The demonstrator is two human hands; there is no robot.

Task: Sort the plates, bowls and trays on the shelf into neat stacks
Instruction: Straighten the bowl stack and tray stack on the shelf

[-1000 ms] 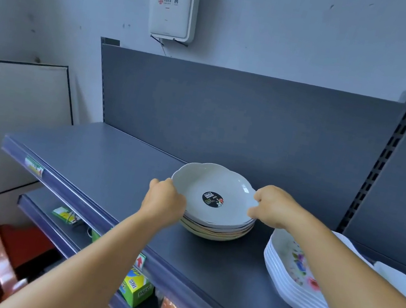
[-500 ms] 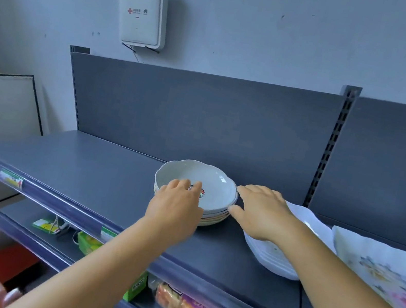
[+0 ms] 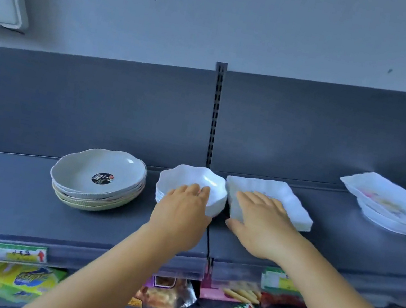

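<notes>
Three groups of dishes sit in a row along the far part of the grey shelf (image 3: 26, 193), each shape kept to itself, which suits the sorting. On the left stands a stack of round grey scalloped bowls (image 3: 98, 179) with a black sticker in the top one; it looks tidy and done. Just right of it is a stack of white wavy-edged bowls (image 3: 192, 183), and the left hand (image 3: 180, 212) lies over its near rim, fingers (image 3: 196, 190) extended and relaxed, not gripping, likely to steady or nudge it. The right hand (image 3: 262, 224) rests flat, fingers spread, on the neighbouring stack of square white trays (image 3: 294, 199). Far right, flowered white trays (image 3: 388, 203) lie tilted and uneven, apparently yet to be squared.
</notes>
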